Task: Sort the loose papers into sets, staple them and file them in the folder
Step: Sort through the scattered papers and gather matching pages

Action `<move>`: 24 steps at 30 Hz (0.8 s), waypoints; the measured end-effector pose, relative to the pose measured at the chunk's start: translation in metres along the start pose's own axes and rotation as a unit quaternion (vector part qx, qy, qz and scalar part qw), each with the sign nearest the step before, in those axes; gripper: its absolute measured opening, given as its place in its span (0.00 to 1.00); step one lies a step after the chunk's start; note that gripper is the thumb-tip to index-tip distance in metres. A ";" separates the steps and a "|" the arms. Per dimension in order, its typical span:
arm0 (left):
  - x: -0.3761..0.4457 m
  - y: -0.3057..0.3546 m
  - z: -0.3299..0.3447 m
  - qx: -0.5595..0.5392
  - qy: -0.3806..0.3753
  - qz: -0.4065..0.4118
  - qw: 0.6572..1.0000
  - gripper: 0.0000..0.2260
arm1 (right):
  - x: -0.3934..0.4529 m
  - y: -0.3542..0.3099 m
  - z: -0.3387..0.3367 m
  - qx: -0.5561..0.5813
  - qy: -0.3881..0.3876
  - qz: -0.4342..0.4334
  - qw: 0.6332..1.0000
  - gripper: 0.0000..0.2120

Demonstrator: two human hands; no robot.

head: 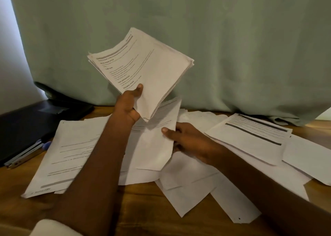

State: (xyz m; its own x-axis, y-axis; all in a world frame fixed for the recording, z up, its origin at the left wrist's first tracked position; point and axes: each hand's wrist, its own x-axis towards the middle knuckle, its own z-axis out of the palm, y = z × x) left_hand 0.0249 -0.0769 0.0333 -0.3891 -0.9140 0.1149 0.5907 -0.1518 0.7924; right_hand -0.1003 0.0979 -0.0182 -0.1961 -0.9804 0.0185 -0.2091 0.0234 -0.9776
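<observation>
My left hand (128,105) grips the lower corner of a stack of printed papers (143,64), held up in the air above the table, thumb on the top sheet. My right hand (180,137) pinches a single sheet (157,139) lifted off the pile, thumb on its face and fingers behind. Loose white papers (77,151) lie scattered across the wooden table (139,205). A separate set with dark header bars (254,133) lies at the right. A dark folder (30,124) lies at the left, with a stapler (23,157) beside its near edge.
A pale green curtain (197,38) hangs right behind the table and drapes onto its back edge. A dark object (52,94) sits behind the folder under the curtain. Bare wood shows along the front of the table.
</observation>
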 end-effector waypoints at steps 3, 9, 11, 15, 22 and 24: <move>0.004 -0.003 -0.002 0.015 0.006 -0.016 1.000 0.08 | 0.003 -0.001 -0.010 -0.202 0.137 -0.018 0.970 0.24; 0.006 -0.013 -0.002 0.044 0.028 -0.041 0.998 0.09 | -0.008 0.013 -0.091 -0.498 0.266 0.016 0.825 0.20; 0.006 -0.017 -0.002 0.054 0.048 -0.043 0.996 0.16 | -0.010 0.024 -0.100 -0.508 0.218 0.077 0.830 0.33; 0.003 -0.021 -0.001 0.066 0.048 -0.046 0.996 0.18 | -0.003 0.031 -0.097 -0.521 0.182 0.102 0.828 0.43; -0.004 -0.006 0.016 0.090 0.030 -0.079 0.992 0.04 | 0.004 0.034 -0.100 -0.427 0.196 0.089 0.878 0.35; -0.010 -0.010 0.026 0.093 0.024 -0.078 0.992 0.09 | 0.002 0.034 -0.094 -0.469 0.173 0.098 0.861 0.48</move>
State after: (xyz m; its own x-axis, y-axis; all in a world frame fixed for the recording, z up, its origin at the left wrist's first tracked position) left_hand 0.0048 -0.0566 0.0396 -0.4293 -0.9021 -0.0435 0.3827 -0.2254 0.8960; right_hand -0.1976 0.1146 -0.0315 -0.5563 -0.8258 0.0923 -0.7881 0.4892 -0.3736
